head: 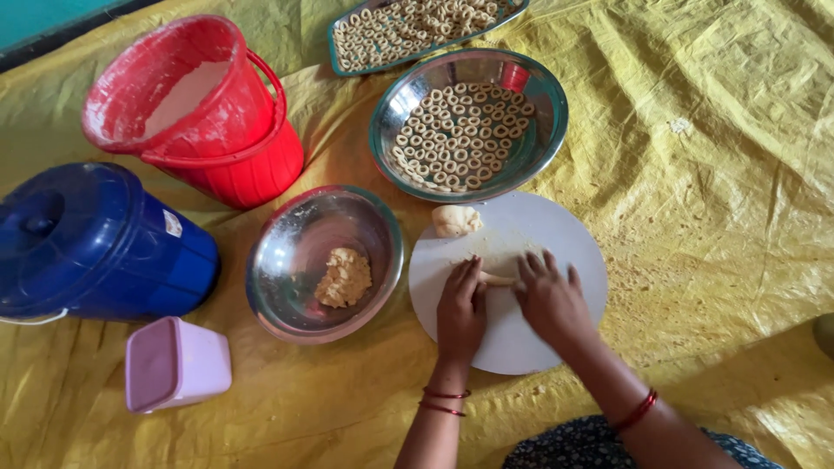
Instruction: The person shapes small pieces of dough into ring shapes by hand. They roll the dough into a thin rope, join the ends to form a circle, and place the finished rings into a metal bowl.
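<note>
My left hand (460, 308) and my right hand (547, 295) lie flat, palms down, on a round white board (556, 234). Between them a thin roll of pale dough (498, 279) shows, pressed under both palms. A lump of dough (456, 221) rests at the board's far left edge. Left of the board stands a steel bowl (295, 252) holding a crumbly piece of dough (344, 278). Beyond the board, a larger steel bowl (539, 148) is filled with several small dough rings. A tray (340, 52) of more rings lies farther back.
A red bucket (234, 139) with flour inside stands at the far left. A blue lidded bucket (95, 243) sits nearer. A small pink plastic tub (174, 365) lies in front of it. Everything rests on a yellow plastic sheet (712, 174).
</note>
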`<state>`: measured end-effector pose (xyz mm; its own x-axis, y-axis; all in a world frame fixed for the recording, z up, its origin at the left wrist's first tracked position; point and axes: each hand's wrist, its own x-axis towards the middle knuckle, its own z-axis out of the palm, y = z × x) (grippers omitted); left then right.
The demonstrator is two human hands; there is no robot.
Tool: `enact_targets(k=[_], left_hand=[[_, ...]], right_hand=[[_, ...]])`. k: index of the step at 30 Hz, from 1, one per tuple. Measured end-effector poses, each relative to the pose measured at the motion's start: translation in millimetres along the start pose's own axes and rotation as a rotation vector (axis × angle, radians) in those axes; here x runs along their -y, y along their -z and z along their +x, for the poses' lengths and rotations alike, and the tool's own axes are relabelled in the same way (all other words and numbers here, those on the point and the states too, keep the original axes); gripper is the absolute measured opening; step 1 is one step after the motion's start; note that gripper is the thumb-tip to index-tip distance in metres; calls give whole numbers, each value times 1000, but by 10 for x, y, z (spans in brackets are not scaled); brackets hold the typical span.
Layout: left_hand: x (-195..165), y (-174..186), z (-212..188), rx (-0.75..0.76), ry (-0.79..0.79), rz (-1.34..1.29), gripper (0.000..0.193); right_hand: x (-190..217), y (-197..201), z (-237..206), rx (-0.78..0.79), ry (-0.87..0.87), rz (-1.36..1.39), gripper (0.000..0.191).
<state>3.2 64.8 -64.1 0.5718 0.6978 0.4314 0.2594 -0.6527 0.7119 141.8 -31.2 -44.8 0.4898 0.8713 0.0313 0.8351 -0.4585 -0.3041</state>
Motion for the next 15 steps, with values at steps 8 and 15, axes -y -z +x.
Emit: enact_targets(k=[8, 15], left_hand=[[-27, -20, 35, -64, 66, -27, 28], [-78, -23, 58, -57, 61, 31, 27]], right_hand=[[197, 180, -94, 277, -235, -220, 62], [49, 409, 8, -55, -169, -137, 23]])
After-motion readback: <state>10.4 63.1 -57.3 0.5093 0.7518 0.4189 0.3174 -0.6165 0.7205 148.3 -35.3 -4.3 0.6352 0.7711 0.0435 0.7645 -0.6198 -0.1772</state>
